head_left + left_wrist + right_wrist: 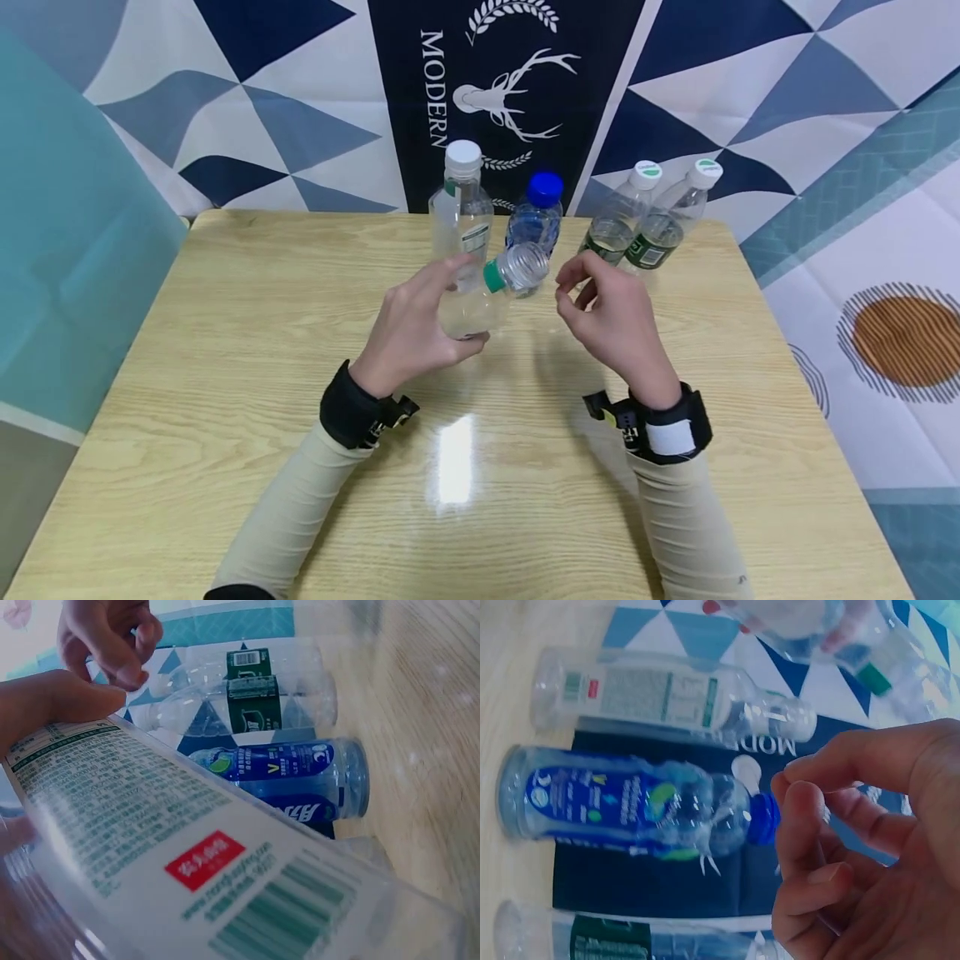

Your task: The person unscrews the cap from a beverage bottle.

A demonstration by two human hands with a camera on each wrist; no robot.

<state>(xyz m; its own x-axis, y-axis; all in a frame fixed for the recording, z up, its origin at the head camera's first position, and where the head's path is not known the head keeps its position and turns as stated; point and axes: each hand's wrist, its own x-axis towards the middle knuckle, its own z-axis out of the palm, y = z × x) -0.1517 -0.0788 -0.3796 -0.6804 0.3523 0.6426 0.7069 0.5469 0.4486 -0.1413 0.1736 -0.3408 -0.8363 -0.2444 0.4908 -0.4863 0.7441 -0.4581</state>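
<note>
My left hand (420, 321) grips a clear, label-bearing plastic bottle (187, 825) above the table. The bottle tilts to the right. Its threaded mouth (531, 265) is uncapped, with a green ring (493, 276) below it. To the right of that mouth, apart from it, hangs my right hand (618, 312). The right fingers (802, 825) are curled, thumb and forefinger close together. No object shows clearly between them, and a small one could be hidden. Behind the held bottle stands a similar clear bottle (462, 212) with a white cap.
A blue-capped bottle (534, 218) stands beside the white-capped one at the back. Two clear bottles with green labels, one nearer the middle (611, 225) and one farther right (663, 229), stand behind my right hand. Patterned cloth (300, 108) rises behind the wooden table (225, 350).
</note>
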